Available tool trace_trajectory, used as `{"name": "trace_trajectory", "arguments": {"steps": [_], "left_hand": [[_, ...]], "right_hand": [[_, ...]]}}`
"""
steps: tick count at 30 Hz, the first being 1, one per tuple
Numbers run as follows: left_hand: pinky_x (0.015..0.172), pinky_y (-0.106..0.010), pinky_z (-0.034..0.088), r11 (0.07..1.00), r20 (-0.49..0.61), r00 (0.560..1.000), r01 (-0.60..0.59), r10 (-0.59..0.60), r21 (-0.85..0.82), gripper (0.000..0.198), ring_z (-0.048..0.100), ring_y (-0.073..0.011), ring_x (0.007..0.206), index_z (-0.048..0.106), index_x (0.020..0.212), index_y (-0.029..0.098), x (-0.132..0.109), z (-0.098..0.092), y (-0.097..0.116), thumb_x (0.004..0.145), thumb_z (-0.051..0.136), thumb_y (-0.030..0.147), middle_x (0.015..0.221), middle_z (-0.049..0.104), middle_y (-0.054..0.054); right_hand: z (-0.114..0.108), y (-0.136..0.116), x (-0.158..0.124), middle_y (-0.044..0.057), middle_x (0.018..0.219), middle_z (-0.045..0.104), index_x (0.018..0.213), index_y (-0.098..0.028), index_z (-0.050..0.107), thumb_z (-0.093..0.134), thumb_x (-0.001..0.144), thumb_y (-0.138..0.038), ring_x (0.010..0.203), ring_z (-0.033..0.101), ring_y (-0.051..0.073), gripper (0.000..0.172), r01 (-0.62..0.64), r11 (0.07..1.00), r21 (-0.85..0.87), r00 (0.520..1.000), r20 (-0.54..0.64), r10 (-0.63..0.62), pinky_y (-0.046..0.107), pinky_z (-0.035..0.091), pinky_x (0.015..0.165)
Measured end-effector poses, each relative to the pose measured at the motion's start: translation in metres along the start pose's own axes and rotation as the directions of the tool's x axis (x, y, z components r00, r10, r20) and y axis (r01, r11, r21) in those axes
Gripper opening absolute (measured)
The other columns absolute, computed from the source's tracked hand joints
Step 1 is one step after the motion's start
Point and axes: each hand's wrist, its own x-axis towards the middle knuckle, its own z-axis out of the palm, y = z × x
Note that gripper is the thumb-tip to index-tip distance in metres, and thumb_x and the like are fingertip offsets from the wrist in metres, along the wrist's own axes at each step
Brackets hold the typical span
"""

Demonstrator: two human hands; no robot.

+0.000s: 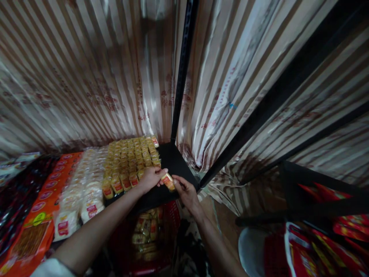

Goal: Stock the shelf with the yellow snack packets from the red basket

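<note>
A small yellow snack packet [168, 182] with an orange-red label is held between both hands above a dark shelf [170, 156]. My left hand [152, 179] pinches its left end with thumb and fingers. At its right end, the fingers of my right hand [186, 192] are closed on it. Rows of similar yellow packets [131, 157] stand on the shelf to the left of my hands. More such packets [147, 229] lie in a red container [168, 219] below the shelf edge.
Left of the yellow rows are white-wrapped packets [92, 200], orange bags [43, 207] and dark packages [23, 200]. Black shelf posts [184, 65] rise before striped curtains [100, 77]. Red packages [317, 250] lie at the lower right, beside a pale round object [250, 250].
</note>
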Motion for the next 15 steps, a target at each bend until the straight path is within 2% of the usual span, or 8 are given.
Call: {"name": "trace_trajectory", "arguments": {"steps": [2, 4, 6, 8, 12, 15], "left_hand": [[0.044, -0.018, 0.043, 0.989, -0.036, 0.997, 0.06, -0.066, -0.138, 0.036, 0.054, -0.0077, 0.043, 0.059, 0.073, 0.014, 0.006, 0.001, 0.007, 0.079, 0.056, 0.049, 0.053, 0.06, 0.002], [0.054, -0.021, 0.051, 0.938, -0.079, 0.988, 0.099, -0.132, -0.332, 0.033, 0.061, -0.0094, 0.052, 0.059, 0.079, 0.012, 0.006, 0.006, 0.012, 0.08, 0.058, 0.045, 0.065, 0.066, -0.002], [0.065, -0.026, 0.055, 0.86, -0.115, 0.98, 0.084, -0.163, -0.503, 0.031, 0.065, -0.0114, 0.061, 0.059, 0.083, 0.012, 0.002, 0.016, 0.013, 0.081, 0.059, 0.043, 0.078, 0.068, -0.006], [0.074, -0.03, 0.056, 0.796, -0.142, 0.974, 0.058, -0.178, -0.603, 0.029, 0.067, -0.0131, 0.068, 0.057, 0.084, 0.013, -0.005, 0.03, 0.009, 0.082, 0.059, 0.041, 0.086, 0.068, -0.008], [0.076, -0.032, 0.056, 0.753, -0.156, 0.968, 0.046, -0.196, -0.657, 0.024, 0.068, -0.015, 0.075, 0.054, 0.085, 0.014, -0.009, 0.053, 0.003, 0.085, 0.055, 0.038, 0.09, 0.067, -0.01], [0.068, -0.028, 0.057, 0.795, -0.159, 0.965, 0.072, -0.209, -0.602, 0.017, 0.068, -0.0145, 0.074, 0.052, 0.088, 0.012, 0.001, 0.053, 0.011, 0.088, 0.049, 0.029, 0.094, 0.066, -0.011]], "right_hand": [[0.0, -0.004, 0.005, 0.003, 0.091, 0.068, 0.107, -0.022, 0.063, 0.071, 0.067, -0.043, 0.078, 0.062, 0.018, 0.046, -0.035, 0.992, 0.124, 0.996, -0.072, 0.044, 0.03, 0.049, 0.071], [0.001, -0.004, 0.008, 0.003, 0.091, 0.069, 0.11, -0.022, 0.059, 0.076, 0.061, -0.04, 0.082, 0.063, 0.018, 0.055, -0.071, 0.97, 0.234, 0.988, -0.12, 0.101, 0.03, 0.049, 0.075], [0.005, -0.001, 0.01, 0.004, 0.089, 0.069, 0.106, -0.021, 0.059, 0.077, 0.06, -0.041, 0.083, 0.063, 0.019, 0.053, -0.146, 0.937, 0.317, 0.977, -0.105, 0.187, 0.031, 0.049, 0.075], [0.009, 0.004, 0.012, 0.004, 0.089, 0.069, 0.098, -0.021, 0.06, 0.076, 0.061, -0.044, 0.082, 0.064, 0.019, 0.047, -0.19, 0.904, 0.382, 0.966, -0.091, 0.242, 0.03, 0.049, 0.073], [0.015, 0.005, 0.024, 0.002, 0.087, 0.068, 0.094, -0.021, 0.059, 0.076, 0.06, -0.044, 0.08, 0.063, 0.018, 0.044, -0.134, 0.874, 0.468, 0.958, -0.164, 0.234, 0.029, 0.05, 0.073], [0.015, -0.004, 0.04, 0.002, 0.083, 0.067, 0.09, -0.021, 0.059, 0.077, 0.058, -0.04, 0.079, 0.063, 0.017, 0.041, -0.08, 0.899, 0.431, 0.965, -0.193, 0.178, 0.029, 0.049, 0.074]]}}
